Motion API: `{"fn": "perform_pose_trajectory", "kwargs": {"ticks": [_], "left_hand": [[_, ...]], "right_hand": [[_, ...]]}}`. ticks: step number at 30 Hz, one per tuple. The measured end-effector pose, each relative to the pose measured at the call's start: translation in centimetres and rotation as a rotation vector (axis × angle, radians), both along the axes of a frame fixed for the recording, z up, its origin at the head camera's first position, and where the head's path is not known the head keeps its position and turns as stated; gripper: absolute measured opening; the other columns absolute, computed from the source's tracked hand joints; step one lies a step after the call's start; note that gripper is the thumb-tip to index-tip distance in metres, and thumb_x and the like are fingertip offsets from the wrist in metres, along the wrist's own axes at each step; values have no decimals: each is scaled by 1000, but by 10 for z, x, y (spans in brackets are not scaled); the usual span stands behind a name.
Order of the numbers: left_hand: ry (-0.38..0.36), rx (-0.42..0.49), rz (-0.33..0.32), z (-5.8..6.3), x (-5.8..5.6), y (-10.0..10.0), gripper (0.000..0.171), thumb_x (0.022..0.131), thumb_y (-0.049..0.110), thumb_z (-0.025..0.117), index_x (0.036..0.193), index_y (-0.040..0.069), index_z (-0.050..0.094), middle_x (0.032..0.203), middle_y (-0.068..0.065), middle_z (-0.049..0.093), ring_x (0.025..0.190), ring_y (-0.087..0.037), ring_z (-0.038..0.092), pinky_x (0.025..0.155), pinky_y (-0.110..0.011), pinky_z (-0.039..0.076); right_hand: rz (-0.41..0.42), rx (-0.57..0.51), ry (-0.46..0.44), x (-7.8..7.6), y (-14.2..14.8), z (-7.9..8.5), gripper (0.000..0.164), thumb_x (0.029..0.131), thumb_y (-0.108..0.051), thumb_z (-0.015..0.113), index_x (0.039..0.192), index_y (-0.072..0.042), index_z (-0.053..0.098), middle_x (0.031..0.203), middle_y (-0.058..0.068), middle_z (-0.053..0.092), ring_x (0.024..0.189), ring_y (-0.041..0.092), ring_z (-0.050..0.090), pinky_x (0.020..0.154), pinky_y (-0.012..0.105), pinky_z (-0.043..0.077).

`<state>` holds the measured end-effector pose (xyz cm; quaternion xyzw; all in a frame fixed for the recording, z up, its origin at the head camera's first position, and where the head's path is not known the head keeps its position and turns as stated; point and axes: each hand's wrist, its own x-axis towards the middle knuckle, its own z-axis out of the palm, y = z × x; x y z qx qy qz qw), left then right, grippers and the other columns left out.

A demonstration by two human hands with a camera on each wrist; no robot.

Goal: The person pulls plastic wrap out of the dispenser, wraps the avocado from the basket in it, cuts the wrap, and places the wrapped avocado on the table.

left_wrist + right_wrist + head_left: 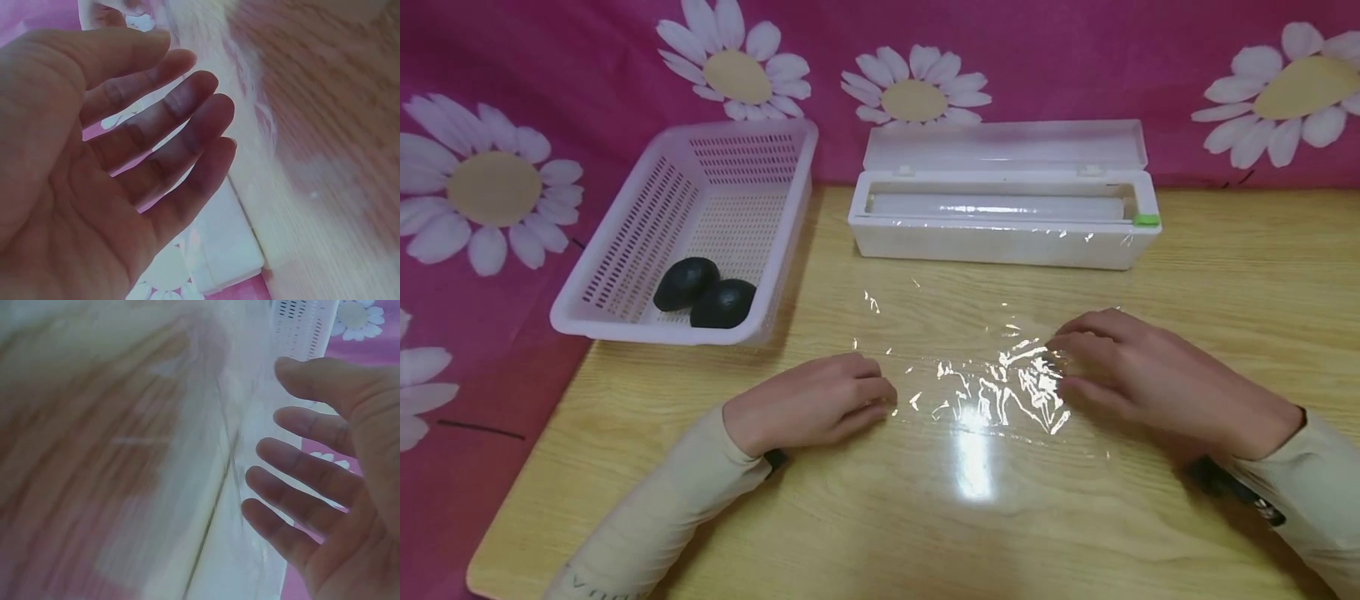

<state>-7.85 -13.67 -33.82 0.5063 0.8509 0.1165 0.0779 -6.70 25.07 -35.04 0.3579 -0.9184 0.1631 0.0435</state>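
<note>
A clear sheet of plastic wrap [992,387] lies crinkled and shiny on the wooden table, between the two hands in the head view. My left hand [812,402] is at its left edge, and the left wrist view shows that hand's fingers [187,134] loosely bent, with nothing in the palm. On the other side, my right hand [1138,379] hovers at the crinkled right part of the wrap. Its spread fingers [300,478] grip nothing in the right wrist view. Behind the wrap stands a white wrap dispenser [992,244], lid up, holding a roll [1000,207].
A pale pink plastic basket [655,333] at the back left holds two dark, avocado-like fruits [688,283]. A green cutter slider [1146,220] sits at the dispenser's right end. Behind the table [880,517] hangs a magenta cloth [1037,50] with daisies.
</note>
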Motion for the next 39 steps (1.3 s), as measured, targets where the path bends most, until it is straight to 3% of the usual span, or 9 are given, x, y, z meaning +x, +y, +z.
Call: {"fn": "perform_pose_trajectory", "kwargs": {"ticks": [3, 9, 18, 26, 33, 39], "left_hand": [[1, -16, 6, 1, 2, 1, 13, 103, 22, 64, 106, 16, 75, 97, 4, 71, 91, -11, 65, 87, -28, 57], [16, -29, 3, 4, 4, 1, 13, 102, 21, 64, 107, 15, 74, 96, 3, 71, 89, -12, 65, 85, -29, 57], [84, -10, 10, 11, 4, -1, 10, 100, 20, 67, 103, 14, 75, 92, 2, 70, 86, -12, 65, 82, -29, 58], [167, 42, 54, 40, -4, -11, 7, 96, 15, 72, 100, 10, 75, 90, 0, 69, 84, -15, 65, 79, -31, 58], [306, 73, 66, 65, -15, -26, 6, 91, 8, 76, 97, 7, 76, 88, -3, 70, 83, -18, 66, 79, -32, 59], [355, 91, 133, 84, -19, -42, 11, 91, 8, 76, 101, 5, 76, 93, -6, 73, 86, -21, 69, 80, -37, 60]], "right_hand": [[3, 20, -51, -2, -1, -1, 42, 90, -29, 80, 130, -20, 70, 129, 0, 68, 123, 22, 63, 101, 49, 56], [80, 46, -18, -6, 0, -7, 45, 84, -27, 85, 126, -13, 72, 127, 6, 70, 119, 25, 66, 97, 49, 59], [66, 54, -49, -8, 2, -10, 46, 84, -29, 86, 123, -10, 73, 126, 7, 70, 118, 25, 66, 97, 49, 58], [64, 45, -34, -9, -1, -14, 43, 83, -26, 87, 118, -6, 75, 125, 9, 71, 117, 27, 67, 97, 49, 58], [50, 66, -64, -10, -2, -16, 45, 84, -27, 86, 121, -4, 74, 127, 12, 71, 119, 31, 68, 99, 51, 57], [29, 67, -78, -10, -5, -16, 45, 85, -27, 85, 120, -1, 74, 127, 15, 71, 117, 33, 69, 98, 52, 58]]}}
